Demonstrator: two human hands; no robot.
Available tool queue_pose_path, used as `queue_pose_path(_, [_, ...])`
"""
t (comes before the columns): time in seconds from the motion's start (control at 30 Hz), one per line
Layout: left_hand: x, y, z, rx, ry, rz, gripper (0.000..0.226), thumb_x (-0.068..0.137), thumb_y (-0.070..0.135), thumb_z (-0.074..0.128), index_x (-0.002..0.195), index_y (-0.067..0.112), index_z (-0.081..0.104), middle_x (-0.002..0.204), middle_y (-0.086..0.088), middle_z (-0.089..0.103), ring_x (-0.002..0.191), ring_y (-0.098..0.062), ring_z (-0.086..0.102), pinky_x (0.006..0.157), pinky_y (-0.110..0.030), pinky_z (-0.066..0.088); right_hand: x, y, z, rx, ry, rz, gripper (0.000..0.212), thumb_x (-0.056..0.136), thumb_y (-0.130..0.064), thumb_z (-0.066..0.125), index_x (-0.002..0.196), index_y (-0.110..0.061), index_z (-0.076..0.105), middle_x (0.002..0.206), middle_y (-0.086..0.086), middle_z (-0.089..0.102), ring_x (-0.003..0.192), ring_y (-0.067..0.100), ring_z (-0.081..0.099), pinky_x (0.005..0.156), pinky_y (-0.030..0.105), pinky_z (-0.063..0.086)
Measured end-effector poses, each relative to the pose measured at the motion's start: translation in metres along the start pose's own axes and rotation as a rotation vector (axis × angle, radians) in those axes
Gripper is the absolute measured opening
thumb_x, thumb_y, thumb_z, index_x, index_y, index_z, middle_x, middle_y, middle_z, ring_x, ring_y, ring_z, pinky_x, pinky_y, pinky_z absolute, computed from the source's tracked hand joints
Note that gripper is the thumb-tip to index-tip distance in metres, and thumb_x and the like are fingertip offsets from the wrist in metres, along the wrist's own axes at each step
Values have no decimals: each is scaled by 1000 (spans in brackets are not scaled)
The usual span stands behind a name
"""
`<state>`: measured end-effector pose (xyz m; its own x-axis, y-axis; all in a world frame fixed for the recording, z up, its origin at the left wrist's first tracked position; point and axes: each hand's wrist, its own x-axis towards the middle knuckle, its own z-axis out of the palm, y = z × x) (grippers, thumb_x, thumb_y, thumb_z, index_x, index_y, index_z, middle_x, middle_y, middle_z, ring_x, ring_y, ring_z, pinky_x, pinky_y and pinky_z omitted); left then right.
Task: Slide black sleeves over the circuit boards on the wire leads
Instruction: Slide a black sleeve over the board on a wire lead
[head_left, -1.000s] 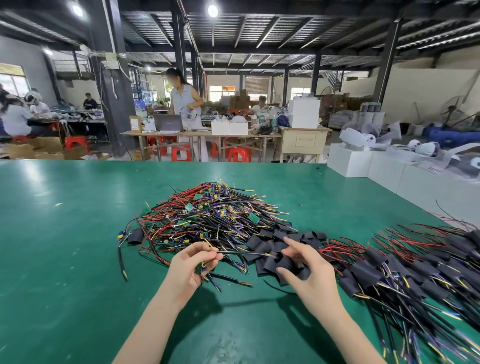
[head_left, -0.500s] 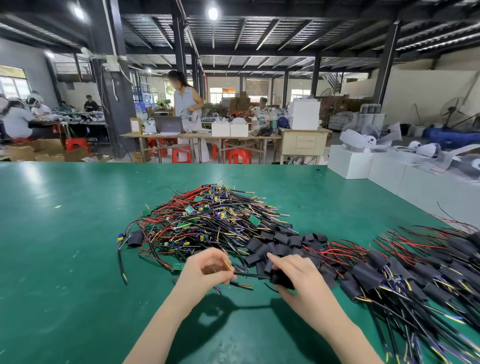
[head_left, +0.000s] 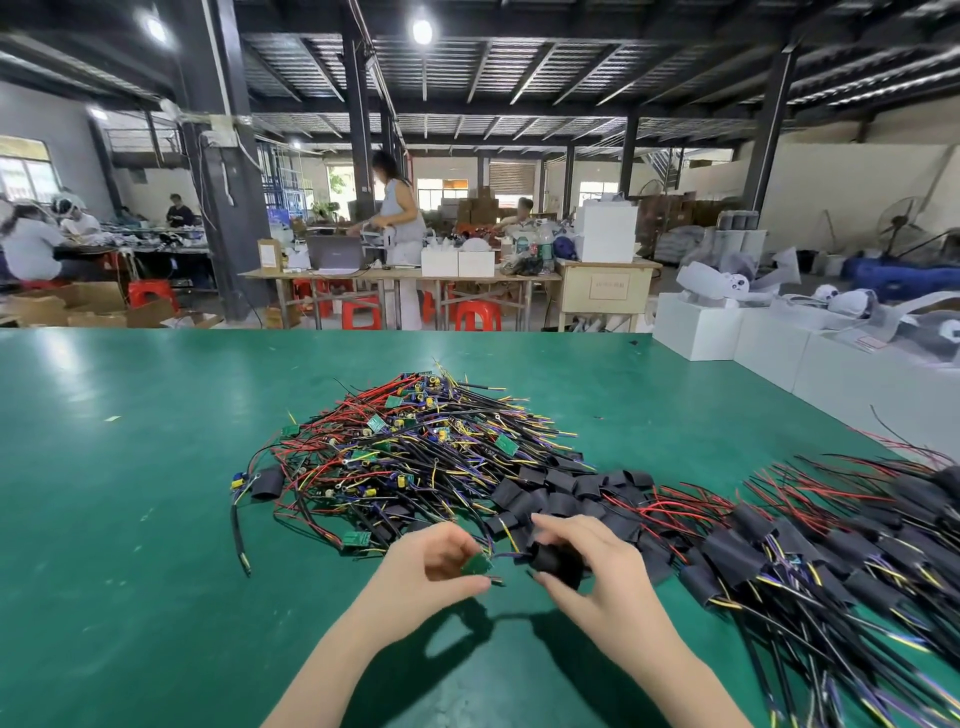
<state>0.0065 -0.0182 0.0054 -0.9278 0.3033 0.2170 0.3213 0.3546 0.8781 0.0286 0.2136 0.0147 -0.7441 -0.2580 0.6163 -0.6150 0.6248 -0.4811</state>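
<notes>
Your head camera is the only view here, worn high and looking forward and down across the green counter (head_left: 130, 519). It sits close over your own hands, the left (head_left: 431, 571) and the right (head_left: 592, 566), which meet low in the middle of the frame with both forearms entering from the bottom edge. The wide lens bends the counter's far edge and takes in the wire pile (head_left: 415, 457) just beyond your hands, sleeved leads (head_left: 805, 545) running off to the right, and the workshop hall well beyond, up to the ceiling beams. No second view shares the scene.
</notes>
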Motion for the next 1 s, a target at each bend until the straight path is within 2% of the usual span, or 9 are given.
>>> queue_pose_path(0.13, [0,5,5,-51,18,27,17,81,17,78,94,14,67,86,-5,73,73,-19,69,70,-26,54,0,-5,2,27,-11,-15,55,76,-19,72,127,-34,55,105,-21,60,101,0,56,90,20,44])
queue_pose_path(0.2, [0,6,7,-7,6,62,15,82,17,77,96,17,69,86,-3,71,68,-9,63,65,-16,46,0,-7,4,43,-33,-29,60,77,-21,72,131,-35,50,106,-20,60,101,-1,55,90,17,43])
queue_pose_path(0.27, [0,4,8,55,-18,91,16,83,20,76,98,21,69,89,2,69,70,-3,58,70,-14,44,-1,-8,8,58,-53,-36,62,79,-22,72,135,-33,48,107,-17,60,101,1,55,90,19,44])
queue_pose_path(0.4, [-1,2,10,202,-68,133,18,85,27,72,102,26,68,95,16,67,83,2,58,82,-15,45,-1,-8,11,48,-92,-32,66,80,-23,70,139,-33,43,108,-15,59,104,2,54,94,27,46])
queue_pose_path(0.5, [-2,3,12,243,-13,170,19,83,23,74,98,32,66,91,25,64,82,2,57,77,-12,43,-2,-8,11,44,-118,-40,68,78,-19,71,139,-31,43,108,-13,59,104,5,55,94,30,46])
queue_pose_path(0.6, [-1,3,12,189,5,174,25,80,22,75,101,30,64,89,13,66,76,-5,57,76,-23,49,-2,-9,10,33,-124,-58,69,77,-16,72,139,-29,44,106,-14,60,102,5,55,92,28,47])
queue_pose_path(0.7, [0,2,11,120,-53,146,13,84,25,73,96,26,67,86,5,69,72,-13,58,72,-29,49,-1,-9,9,33,-124,-52,69,78,-17,72,140,-28,44,106,-16,59,101,2,54,92,24,47])
queue_pose_path(0.83, [1,-2,10,110,-57,136,11,86,35,70,96,30,67,83,3,68,69,-7,55,66,-20,45,-3,-7,10,-2,-142,-65,73,78,-16,74,141,-30,41,107,-16,58,102,-1,50,92,11,37])
queue_pose_path(1.0, [1,-3,11,116,-44,155,14,81,32,74,94,34,69,82,17,67,70,0,57,69,-13,43,-3,-7,13,-54,-180,-90,70,80,-15,71,143,-22,41,113,-8,58,110,5,47,96,8,31])
